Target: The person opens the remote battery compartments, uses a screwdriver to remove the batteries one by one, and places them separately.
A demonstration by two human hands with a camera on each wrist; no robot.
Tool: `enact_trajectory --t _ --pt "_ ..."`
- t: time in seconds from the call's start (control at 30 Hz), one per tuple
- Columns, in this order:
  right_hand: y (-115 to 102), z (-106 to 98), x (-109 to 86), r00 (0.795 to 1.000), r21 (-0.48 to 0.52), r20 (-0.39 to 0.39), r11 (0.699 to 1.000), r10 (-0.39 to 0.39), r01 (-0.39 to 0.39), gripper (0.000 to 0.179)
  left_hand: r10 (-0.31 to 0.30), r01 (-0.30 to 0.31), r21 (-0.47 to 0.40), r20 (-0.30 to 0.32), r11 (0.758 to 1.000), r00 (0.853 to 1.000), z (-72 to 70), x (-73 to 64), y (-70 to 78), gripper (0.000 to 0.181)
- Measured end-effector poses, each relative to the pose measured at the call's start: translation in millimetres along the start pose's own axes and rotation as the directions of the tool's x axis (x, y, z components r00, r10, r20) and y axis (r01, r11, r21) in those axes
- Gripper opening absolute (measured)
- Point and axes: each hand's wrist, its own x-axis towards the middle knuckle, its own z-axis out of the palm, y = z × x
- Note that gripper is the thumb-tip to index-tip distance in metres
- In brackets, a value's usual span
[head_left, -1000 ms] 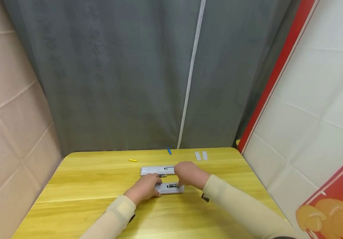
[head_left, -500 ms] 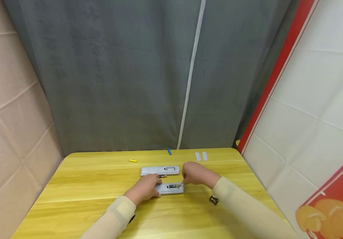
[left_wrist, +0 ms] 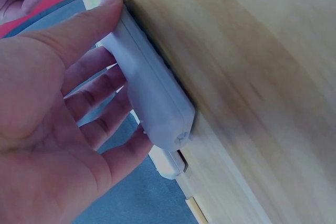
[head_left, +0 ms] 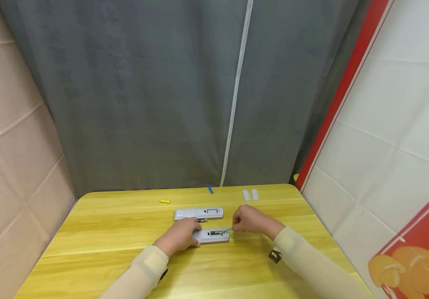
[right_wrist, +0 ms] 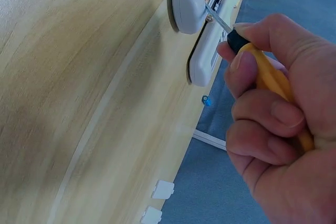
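Observation:
The near grey-white remote control (head_left: 202, 239) lies back up on the table, its battery compartment uncovered with a black battery (head_left: 216, 233) in it. My left hand (head_left: 179, 236) holds its left end, thumb along the near side and fingers on the far side. In my right hand (head_left: 252, 219) is a screwdriver (right_wrist: 270, 77) with a yellow-orange handle, wrapped by curled fingers. Its thin metal tip reaches the compartment's right end, by the battery; exact contact cannot be told. Behind lies a second remote control (head_left: 190, 213), compartment uncovered, with a loose dark battery (head_left: 202, 220) before it.
Toward the back of the wooden table (head_left: 117, 232) lie a yellow battery (head_left: 165, 201) and a blue battery (head_left: 210, 189). Two light battery covers (head_left: 246, 195) rest side by side at the back right. A grey curtain (head_left: 143, 104) hangs behind the table.
My right hand has drawn back to the right from over the remote control, bringing the screwdriver's shaft into view. My left hand keeps its hold, and the remote control stays put.

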Motion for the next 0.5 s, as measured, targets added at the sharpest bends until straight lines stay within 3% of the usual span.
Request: enact_trajectory --t 0.5 --pt "-3.0 0.9 3.4 1.000 0.041 0.000 0.999 0.003 -0.003 0.017 0.004 -0.004 0.009 -0.004 1.000 1.000 -2.9 -2.5 -4.7 0.041"
